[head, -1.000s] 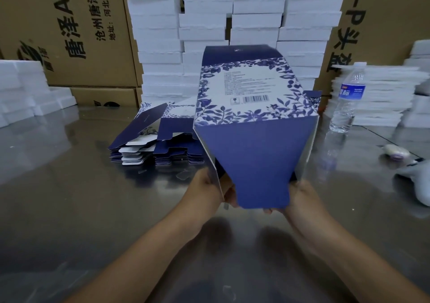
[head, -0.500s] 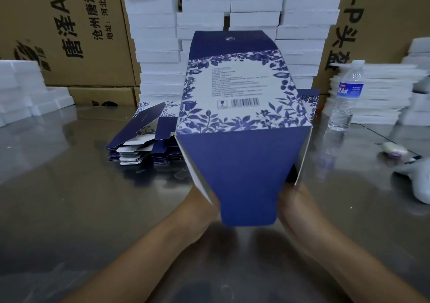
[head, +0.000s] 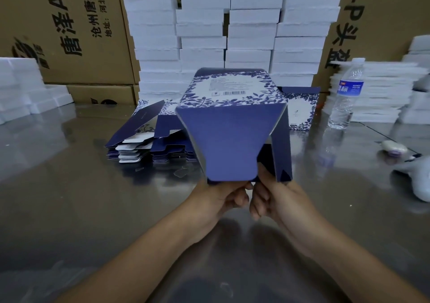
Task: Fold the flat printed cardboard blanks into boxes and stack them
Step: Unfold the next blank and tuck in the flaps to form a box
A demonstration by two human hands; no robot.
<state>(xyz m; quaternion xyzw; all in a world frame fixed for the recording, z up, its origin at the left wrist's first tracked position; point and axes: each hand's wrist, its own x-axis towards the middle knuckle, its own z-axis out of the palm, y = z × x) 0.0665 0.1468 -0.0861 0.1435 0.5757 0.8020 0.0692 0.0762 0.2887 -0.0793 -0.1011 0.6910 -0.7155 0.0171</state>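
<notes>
A blue box (head: 230, 135) with a white floral-printed top panel is held up above the metal table (head: 69, 198), its near end facing me. My left hand (head: 218, 198) grips the bottom edge of the box's near flap from below. My right hand (head: 272, 198) pinches the lower right corner, where a side flap hangs down. Behind the box lies a low pile of flat blue printed blanks (head: 149, 149). One folded printed box (head: 302, 109) lies on its side at the back right.
Tall stacks of white foam trays (head: 228, 28) stand at the back in front of brown cartons (head: 65, 30). More white stacks are at the left (head: 21, 88) and right (head: 381, 93). A water bottle (head: 344, 95) stands right; a small white object (head: 393, 148) lies further right.
The box has tipped further away and lowered, so its top panel looks shorter. Both hands have slid together to the near flap's bottom edge, and the right side flap now hangs open.
</notes>
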